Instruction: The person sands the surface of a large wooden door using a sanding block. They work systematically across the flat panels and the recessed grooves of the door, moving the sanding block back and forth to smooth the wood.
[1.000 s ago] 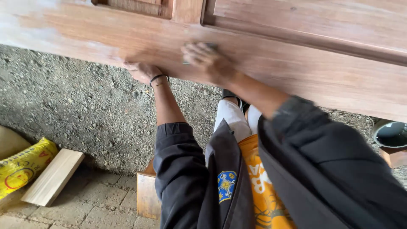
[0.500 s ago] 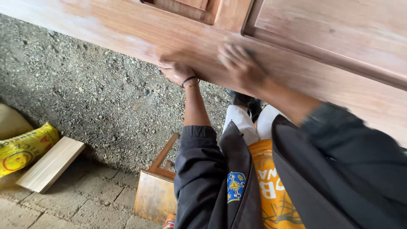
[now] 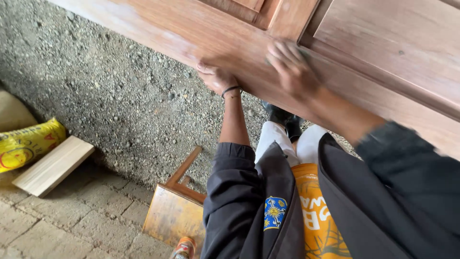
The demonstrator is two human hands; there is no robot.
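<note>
Both hands work on a wooden door [image 3: 364,62] that lies tilted across the top of the view, panelled side up, its lower rail toward the person. The right hand [image 3: 292,67] lies on that rail near the foot of the middle stile, fingers together and pressed down on something thin and greyish under them, likely an abrasive sheet; the hand is blurred, so whether it pinches the sheet or only presses it cannot be told. The left hand [image 3: 215,76] cups the rail's lower edge from beneath, thumb on the face, fingers curled out of sight, steadying. Judged step: rubbing down the rail, mid-pass. The rail looks paler and dusty toward the view's left, darker by the right hand, so the work seems partly done. The next move would call for even pressure along the grain, with the left hand bracing against the push. Below: gravel ground [image 3: 110,96], then paving; a small wooden stool [image 3: 175,211] by the person's legs, a pale plank [image 3: 52,165] beside a yellow sack [image 3: 26,144] at the left edge. Hidden: the door's support, its far end past the frame, the left fingertips. A small orange-capped object [image 3: 184,248] at the bottom edge is cut off and cannot be identified.
</note>
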